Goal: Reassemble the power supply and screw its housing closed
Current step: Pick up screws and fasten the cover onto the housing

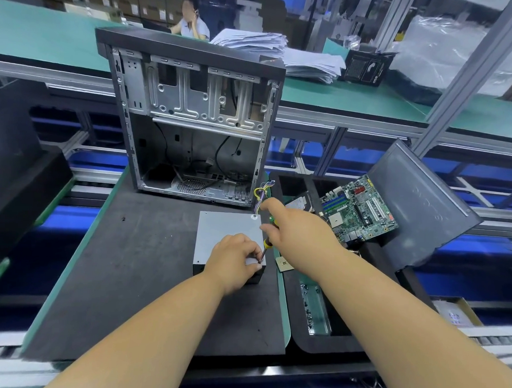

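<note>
The grey power supply (221, 230) lies flat on the black mat, its coloured wires (262, 194) trailing off its far right corner. My left hand (235, 260) rests on its near right corner, fingers pinched around the screwdriver's dark tip. My right hand (294, 227) grips the yellow and black screwdriver (266, 246) from above; the tool leans down toward that corner. Any screw under the tip is hidden by my fingers.
An open computer case (190, 119) stands upright behind the power supply. A black tray (296, 326) on the right holds a motherboard (361, 209), a small chip (284, 264) and loose screws (310, 314). A grey side panel (422, 205) leans at far right. A person sits far behind.
</note>
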{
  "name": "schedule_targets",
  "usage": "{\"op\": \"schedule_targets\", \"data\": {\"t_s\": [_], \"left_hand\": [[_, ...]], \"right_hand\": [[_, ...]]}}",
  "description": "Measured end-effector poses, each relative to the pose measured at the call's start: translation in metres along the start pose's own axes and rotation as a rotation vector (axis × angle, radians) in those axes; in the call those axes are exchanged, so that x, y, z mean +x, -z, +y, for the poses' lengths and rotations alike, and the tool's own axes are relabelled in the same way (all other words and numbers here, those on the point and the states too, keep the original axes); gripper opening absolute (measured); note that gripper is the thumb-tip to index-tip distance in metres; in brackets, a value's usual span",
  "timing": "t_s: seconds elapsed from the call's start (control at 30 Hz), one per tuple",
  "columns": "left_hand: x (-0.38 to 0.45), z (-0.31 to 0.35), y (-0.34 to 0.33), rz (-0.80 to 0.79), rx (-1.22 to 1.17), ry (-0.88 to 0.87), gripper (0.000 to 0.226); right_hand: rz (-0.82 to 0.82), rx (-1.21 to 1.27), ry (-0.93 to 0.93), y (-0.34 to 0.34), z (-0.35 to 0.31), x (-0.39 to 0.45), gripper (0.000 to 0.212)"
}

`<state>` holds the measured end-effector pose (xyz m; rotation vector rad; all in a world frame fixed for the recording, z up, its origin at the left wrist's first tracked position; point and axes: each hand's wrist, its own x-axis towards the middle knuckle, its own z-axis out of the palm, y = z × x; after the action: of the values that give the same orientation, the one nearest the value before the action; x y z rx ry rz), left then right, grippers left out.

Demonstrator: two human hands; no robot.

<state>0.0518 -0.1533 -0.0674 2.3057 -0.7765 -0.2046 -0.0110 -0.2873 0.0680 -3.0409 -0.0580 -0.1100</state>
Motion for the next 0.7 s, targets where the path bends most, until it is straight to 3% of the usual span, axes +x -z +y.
{"op": "schedule_targets", "data": {"t_s": [0.17, 0.3, 0.37, 0.6, 0.7], "left_hand": [[-0.0007, 0.0001, 0.0001, 0.007, 0.004, -0.008, 0.02], [-0.0007, 0.0014, 0.0, 0.017, 0.013, -0.009, 0.021], [-0.0009, 0.0019, 0.0, 0.018, 0.016, -0.005, 0.021], [-0.001, 0.0017, -0.0002, 0.025, -0.001, -0.004, 0.017], [-0.0012, 0.0011, -0.0006, 0.017, 0.001, -0.004, 0.019]], "right_hand": [[0.017, -0.118, -0.1, -0.002, -0.0013, -0.0012, 0.036], [0.01, 0.073, -0.112, 0.0003, -0.0021, -0.003, 0.02], [-0.027, 0.139, -0.101, 0.0034, -0.0012, -0.0024, 0.021], [0.008, -0.013, -0.111, 0.0015, 0.0002, -0.0048, 0.025], [-0.022, 0.089, -0.126, 0.0016, 0.0004, -0.0057, 0.013]]}}
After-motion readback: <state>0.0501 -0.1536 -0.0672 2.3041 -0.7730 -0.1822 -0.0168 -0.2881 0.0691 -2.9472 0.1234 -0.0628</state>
